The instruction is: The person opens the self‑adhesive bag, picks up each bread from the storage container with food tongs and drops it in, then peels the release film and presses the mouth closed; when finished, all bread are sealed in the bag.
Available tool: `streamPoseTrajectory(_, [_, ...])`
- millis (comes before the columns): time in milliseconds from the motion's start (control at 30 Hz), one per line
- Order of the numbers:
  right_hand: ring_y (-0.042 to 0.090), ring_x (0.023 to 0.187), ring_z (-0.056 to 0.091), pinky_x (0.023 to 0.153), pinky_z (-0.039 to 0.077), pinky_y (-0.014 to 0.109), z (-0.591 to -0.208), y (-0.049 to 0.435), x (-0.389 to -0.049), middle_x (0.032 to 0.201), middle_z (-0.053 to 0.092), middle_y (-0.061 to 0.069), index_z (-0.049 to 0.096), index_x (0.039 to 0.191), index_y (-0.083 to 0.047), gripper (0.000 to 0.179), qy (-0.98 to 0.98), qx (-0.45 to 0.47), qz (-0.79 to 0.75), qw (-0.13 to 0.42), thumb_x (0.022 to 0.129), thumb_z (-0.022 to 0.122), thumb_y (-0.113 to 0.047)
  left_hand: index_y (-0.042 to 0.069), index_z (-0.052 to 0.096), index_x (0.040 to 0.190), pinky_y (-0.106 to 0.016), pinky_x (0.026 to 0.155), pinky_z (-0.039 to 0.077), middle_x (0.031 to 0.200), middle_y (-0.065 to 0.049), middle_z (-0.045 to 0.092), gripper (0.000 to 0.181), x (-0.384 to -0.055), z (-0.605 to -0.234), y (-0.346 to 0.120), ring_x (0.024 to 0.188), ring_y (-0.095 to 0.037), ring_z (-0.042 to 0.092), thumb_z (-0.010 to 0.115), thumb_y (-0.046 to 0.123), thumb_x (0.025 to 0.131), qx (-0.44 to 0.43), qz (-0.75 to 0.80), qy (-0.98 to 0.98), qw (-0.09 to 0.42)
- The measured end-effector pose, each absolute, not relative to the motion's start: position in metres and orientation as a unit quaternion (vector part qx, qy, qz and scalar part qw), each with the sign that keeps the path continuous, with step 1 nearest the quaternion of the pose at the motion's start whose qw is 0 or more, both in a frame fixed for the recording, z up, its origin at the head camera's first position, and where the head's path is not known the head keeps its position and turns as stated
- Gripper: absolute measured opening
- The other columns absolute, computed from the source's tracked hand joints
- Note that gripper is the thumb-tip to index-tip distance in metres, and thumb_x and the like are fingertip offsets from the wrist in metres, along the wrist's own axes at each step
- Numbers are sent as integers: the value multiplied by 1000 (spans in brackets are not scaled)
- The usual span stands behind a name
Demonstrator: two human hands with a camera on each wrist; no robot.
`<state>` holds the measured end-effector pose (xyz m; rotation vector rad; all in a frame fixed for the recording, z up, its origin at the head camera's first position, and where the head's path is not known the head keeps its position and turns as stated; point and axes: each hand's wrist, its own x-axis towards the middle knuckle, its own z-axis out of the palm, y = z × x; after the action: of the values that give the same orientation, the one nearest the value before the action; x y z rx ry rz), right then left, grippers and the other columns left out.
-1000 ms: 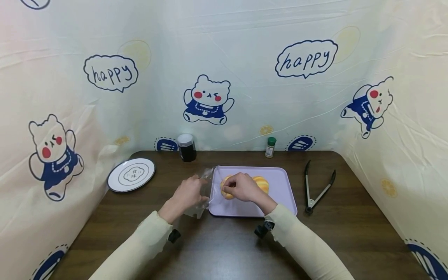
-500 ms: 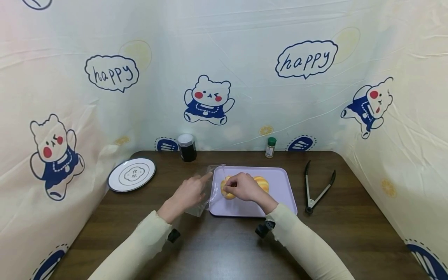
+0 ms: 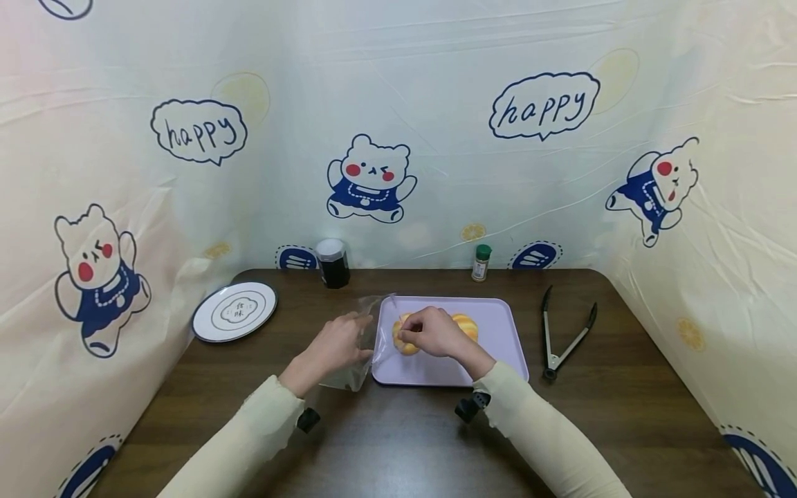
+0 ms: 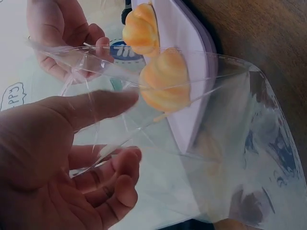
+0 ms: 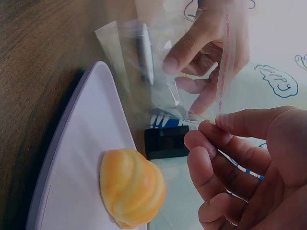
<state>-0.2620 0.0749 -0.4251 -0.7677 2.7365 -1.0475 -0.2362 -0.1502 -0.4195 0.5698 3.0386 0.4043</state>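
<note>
A clear plastic bag (image 3: 350, 375) hangs between the two hands, at the left edge of a lilac tray (image 3: 495, 356). My right hand (image 3: 434, 333) pinches the bag's edge strip between thumb and fingertips. At the bag's mouth is my left hand (image 3: 333, 344); in the left wrist view its thumb (image 4: 105, 106) is straight and stands apart from the bent fingers. Whether those fingers lie inside the bag is hard to tell through the plastic. Two orange-yellow bread rolls (image 3: 465, 326) lie on the tray, below and beside my right hand. One roll (image 5: 132, 188) shows whole in the right wrist view.
Black-tipped tongs (image 3: 551, 361) lie spread right of the tray. A white plate (image 3: 233, 311) with a dark rim sits at the left. Toward the back stand a dark jar (image 3: 333, 266) with a pale lid and a small green-capped bottle (image 3: 481, 263).
My left hand's index finger stretched out along the bag, then drew back and bent. The bag shifted slightly with it. My right hand keeps its pinch in nearly the same place.
</note>
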Motion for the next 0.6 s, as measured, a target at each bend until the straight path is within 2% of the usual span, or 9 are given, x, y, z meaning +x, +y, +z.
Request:
streamPoseTrajectory(200, [7,68,57,60,46,22,-423,75,-261,80,72,-7,78,88,-14,14,901,-252,-347,60,93,69,-23,2,60,136,-51,98,53,138,-21,60,74,-238,-421,-150,119,-36,63,88,33,75,178,139,974,10])
streamPoseTrajectory(367, [8,73,59,63,49,25,-420,82,-261,83,72,-7,77,91,-20,17,899,-229,-368,68,94,68,-34,1,61,133,-50,97,54,132,-20,64,76,-240,-423,-152,111,-32,66,89,38,73,184,127,975,2])
streamPoseTrajectory(600, [10,78,60,66,50,28,-419,110,-270,85,70,-6,76,96,-22,19,917,-190,-348,39,94,67,-38,0,62,132,-52,99,53,129,-22,66,80,-242,-424,-155,112,-34,66,88,45,71,188,115,975,-15])
